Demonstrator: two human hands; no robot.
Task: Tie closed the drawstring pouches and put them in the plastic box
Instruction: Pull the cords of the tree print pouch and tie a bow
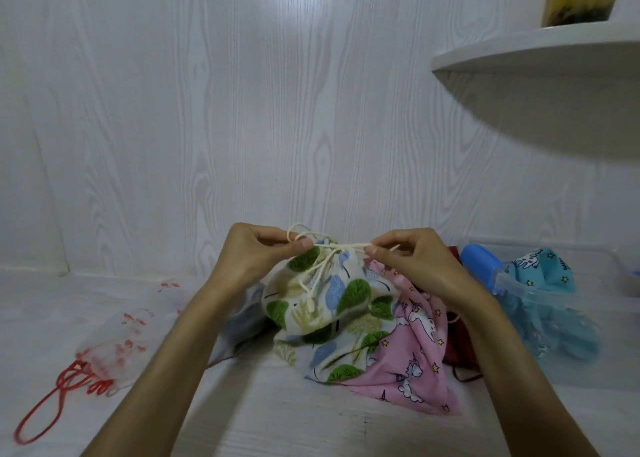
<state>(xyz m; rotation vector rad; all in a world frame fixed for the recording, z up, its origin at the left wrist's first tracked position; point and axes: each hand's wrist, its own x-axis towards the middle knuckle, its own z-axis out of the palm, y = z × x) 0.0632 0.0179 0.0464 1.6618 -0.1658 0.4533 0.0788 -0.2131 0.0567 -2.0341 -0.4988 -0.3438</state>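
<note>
Both hands are up over the leaf pouch, which sits bunched on the white table in front of the person. The left hand pinches the cream cord between thumb and fingertips at the pouch's gathered neck, with a loop of cord rising over its fingers. The right hand pinches the other end of the cord the same way, thumb pressed to forefinger, the rest of its fingers curled under. The cord runs taut between the two hands across the neck, and two loose strands hang down the front of the pouch to a small knot.

Under the leaf pouch and to its right lies a pink pouch printed with unicorns and stars, spread flat. Behind the pink one, a dark red pouch shows partly. Further right of the leaf pouch stands the clear plastic box, with a blue pouch inside it and a blue clip at its near corner. Left of the leaf pouch, just behind the left forearm, a grey pouch peeks out. Well to the left lies a sheer pouch with red flowers, its red cord trailing toward the table edge. A white shelf juts from the wall above the box.
</note>
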